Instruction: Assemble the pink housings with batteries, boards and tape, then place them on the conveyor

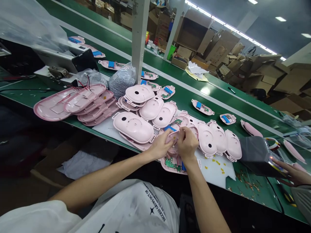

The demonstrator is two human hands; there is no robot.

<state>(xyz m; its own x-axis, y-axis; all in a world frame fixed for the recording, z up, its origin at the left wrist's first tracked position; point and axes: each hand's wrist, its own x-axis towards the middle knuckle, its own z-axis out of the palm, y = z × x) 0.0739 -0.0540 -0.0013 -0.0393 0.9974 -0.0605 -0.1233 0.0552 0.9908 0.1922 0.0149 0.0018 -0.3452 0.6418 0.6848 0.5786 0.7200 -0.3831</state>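
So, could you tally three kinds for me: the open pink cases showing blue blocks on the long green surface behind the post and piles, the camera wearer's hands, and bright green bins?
Open pink cases: 8 visible
Wearer's hands: 2, left hand and right hand
Green bin: 1
Total: 11

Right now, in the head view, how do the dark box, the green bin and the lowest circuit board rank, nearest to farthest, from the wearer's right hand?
From the right hand:
1. Circuit board, just below it.
2. Dark box, off to its right.
3. Green bin, at the back of the view.
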